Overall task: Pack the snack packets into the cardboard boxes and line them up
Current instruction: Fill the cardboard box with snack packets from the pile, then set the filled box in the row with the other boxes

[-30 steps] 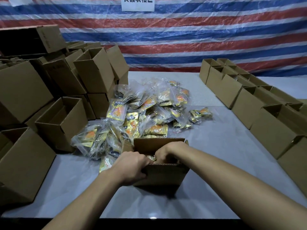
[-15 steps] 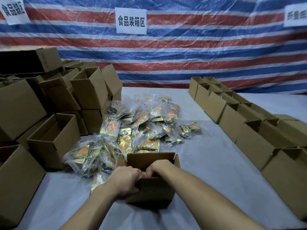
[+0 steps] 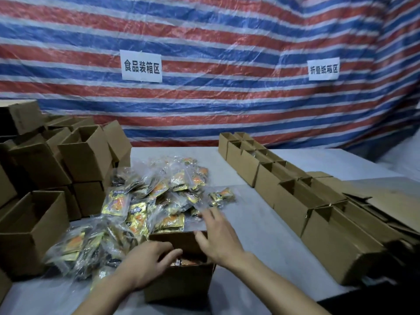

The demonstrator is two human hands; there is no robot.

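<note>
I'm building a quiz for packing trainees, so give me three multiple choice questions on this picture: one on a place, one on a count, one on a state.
1. Where is the lined-up row of boxes relative to the pile of snack packets?
A. To its right
B. To its left
C. On top of it

2. How many white signs hang on the striped tarp?
A. One
B. Two
C. Four

3. What state is the box in front of the person in?
A. Taped shut
B. Flattened
C. Open, with packets inside

Answers: 1 A, the row runs along the table's right side; 2 B, one sign above the pile, one further right; 3 C, orange packets show inside it between the left hand and the right hand.
</note>
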